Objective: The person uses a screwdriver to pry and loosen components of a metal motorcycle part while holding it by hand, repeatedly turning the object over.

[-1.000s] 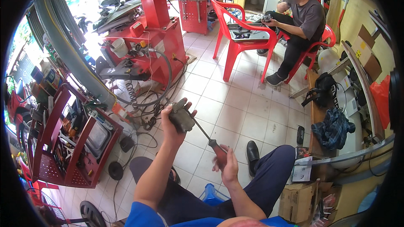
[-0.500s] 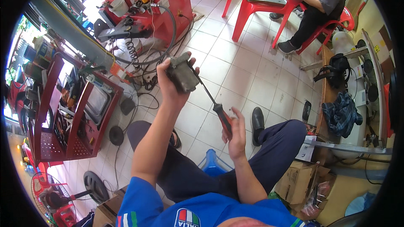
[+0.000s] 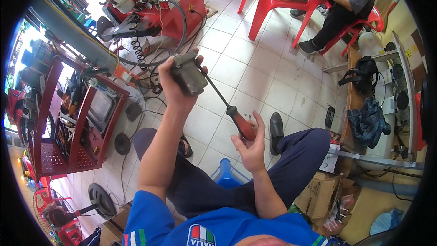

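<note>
My left hand (image 3: 175, 84) is closed round a grey, box-shaped metal part (image 3: 190, 76), holding it up over the floor. Against this part's right side lies the shaft tip of a screwdriver (image 3: 239, 120) with a red and black handle; where exactly the tip sits is hidden. The screwdriver slants down toward my right hand (image 3: 252, 151). That hand's thumb and fingers are spread on either side of the handle's end, near the palm, without wrapping round it. Whether the palm presses on the handle, I cannot tell.
A dark red tool cart (image 3: 68, 164) stands at the left, below a red machine (image 3: 157, 23) with hoses. Ahead, a person (image 3: 348, 0) sits by a red chair (image 3: 282, 2) bearing a tray. A blue stool (image 3: 225, 173) is beneath me; cardboard boxes (image 3: 321, 193) lie at right.
The metal part and my left hand have shifted slightly left and down. The fingers of my right hand have spread apart, and more of the screwdriver's red handle shows.
</note>
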Available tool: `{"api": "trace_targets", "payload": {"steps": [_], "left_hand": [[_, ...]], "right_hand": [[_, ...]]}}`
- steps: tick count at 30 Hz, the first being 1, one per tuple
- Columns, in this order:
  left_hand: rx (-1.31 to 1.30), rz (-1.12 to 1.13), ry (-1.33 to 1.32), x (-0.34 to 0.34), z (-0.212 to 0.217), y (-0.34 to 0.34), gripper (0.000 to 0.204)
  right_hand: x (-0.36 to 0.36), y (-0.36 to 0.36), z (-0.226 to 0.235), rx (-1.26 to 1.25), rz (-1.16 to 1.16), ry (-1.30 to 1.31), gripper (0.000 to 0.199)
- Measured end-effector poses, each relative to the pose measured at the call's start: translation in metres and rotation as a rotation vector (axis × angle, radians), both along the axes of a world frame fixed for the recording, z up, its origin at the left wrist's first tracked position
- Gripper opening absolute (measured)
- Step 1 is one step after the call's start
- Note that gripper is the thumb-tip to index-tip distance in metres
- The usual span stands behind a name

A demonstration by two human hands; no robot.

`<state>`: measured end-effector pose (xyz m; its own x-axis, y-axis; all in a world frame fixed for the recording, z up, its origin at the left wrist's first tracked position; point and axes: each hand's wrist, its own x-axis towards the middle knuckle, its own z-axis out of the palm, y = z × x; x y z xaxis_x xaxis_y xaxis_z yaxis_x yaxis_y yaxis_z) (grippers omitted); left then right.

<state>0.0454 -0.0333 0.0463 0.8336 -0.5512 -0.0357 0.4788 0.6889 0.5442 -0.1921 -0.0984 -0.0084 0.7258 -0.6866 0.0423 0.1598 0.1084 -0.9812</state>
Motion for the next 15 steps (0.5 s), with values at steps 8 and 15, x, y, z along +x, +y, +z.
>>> {"api": "trace_targets", "payload": {"steps": [8, 15], "left_hand": [[0.030, -0.034, 0.005, -0.019, 0.012, -0.008, 0.061], [0.013, -0.004, -0.019, 0.002, -0.002, -0.004, 0.060]], "right_hand": [[-0.008, -0.008, -0.004, 0.511, 0.111, -0.043, 0.049], [0.005, 0.003, 0.004, -0.223, -0.108, 0.021, 0.058]]}}
